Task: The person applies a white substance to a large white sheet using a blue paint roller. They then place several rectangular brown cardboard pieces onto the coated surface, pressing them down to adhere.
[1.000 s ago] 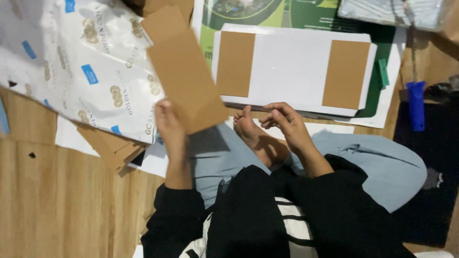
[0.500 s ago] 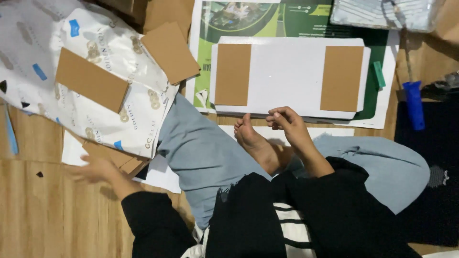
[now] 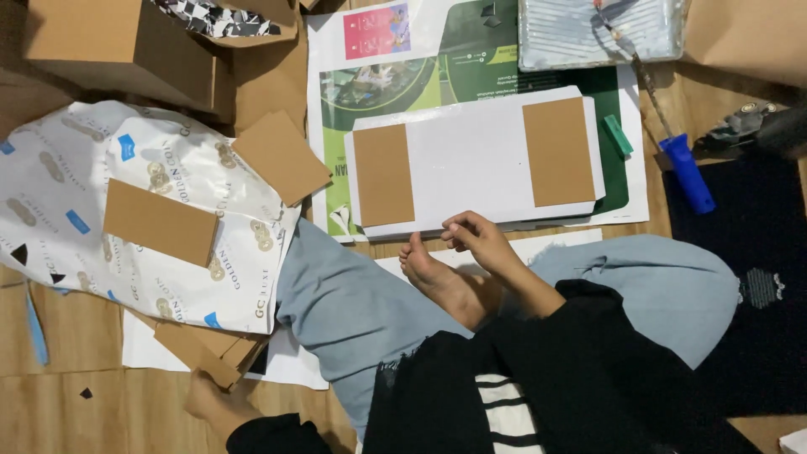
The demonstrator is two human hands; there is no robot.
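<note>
Under the right hand (image 3: 479,240)'s pinching fingers lies the white board (image 3: 466,164); left hand (image 3: 206,395) rests empty, open

Sleeves: black long sleeves covered both arms to the wrist; the fabric looked soft and matte.
Left hand (image 3: 204,395): bare, without rings or glove; a black cuff met it at the wrist.
Right hand (image 3: 476,240): bare, no watch or jewellery seen; the sleeve ended just above the wrist.
Upper garment: black, with a panel of black and white horizontal stripes at the front; a frayed edge showed on the black cloth.
Trousers: loose, light grey-blue, with a raw, slightly frayed hem at one leg.
Foot (image 3: 437,282): bare, no sock or shoe.
</note>
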